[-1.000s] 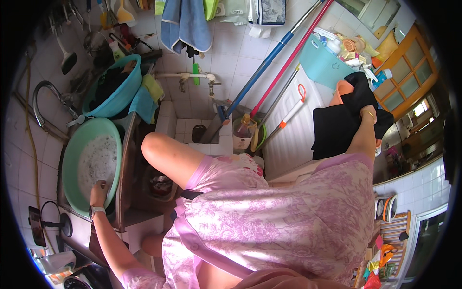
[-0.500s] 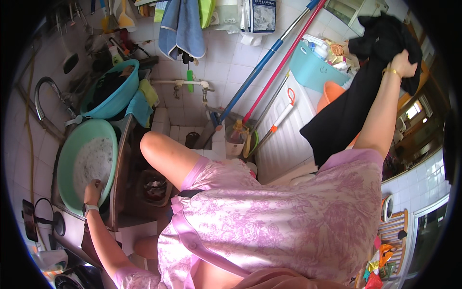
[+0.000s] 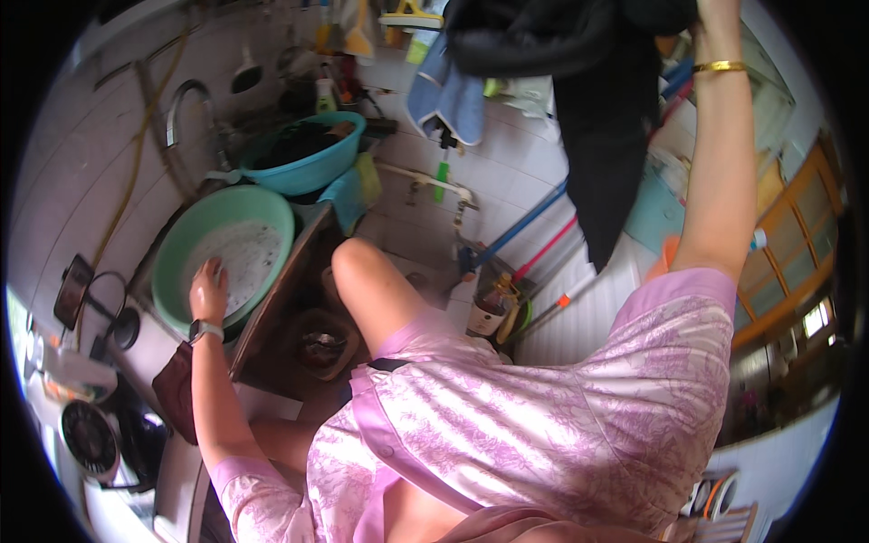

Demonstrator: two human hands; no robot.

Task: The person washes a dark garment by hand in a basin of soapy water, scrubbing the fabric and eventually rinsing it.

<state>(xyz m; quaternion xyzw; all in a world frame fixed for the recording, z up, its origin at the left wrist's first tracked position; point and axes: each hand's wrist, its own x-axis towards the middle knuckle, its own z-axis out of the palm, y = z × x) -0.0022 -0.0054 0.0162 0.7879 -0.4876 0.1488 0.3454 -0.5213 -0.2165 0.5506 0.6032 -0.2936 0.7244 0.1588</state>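
Observation:
My right hand [image 3: 718, 20] is raised at the upper right, closed on a long black garment [image 3: 602, 136] that hangs in front of the wall. The garment's top and part of that hand run out of the upper edge. Inside the near side of a green basin [image 3: 169, 258], my left hand [image 3: 209, 291] rests with its fingers loosely apart, at the edge of the sudsy water [image 3: 246, 253]. Nothing shows in it. Dark cloth [image 3: 303, 143] lies in a blue basin [image 3: 308, 176] just beyond.
A chrome faucet [image 3: 192, 89] stands behind the basins. Blue towels [image 3: 448, 95] hang on the tiled wall. Mop handles [image 3: 525, 217] lean beside a white ridged surface [image 3: 552, 317] at the right. A phone on a stand [image 3: 74, 290] is at the left.
My right hand has swung the black garment up and leftward, from the right side to in front of the wall. The left hand remains at the green basin. The whole view has shifted.

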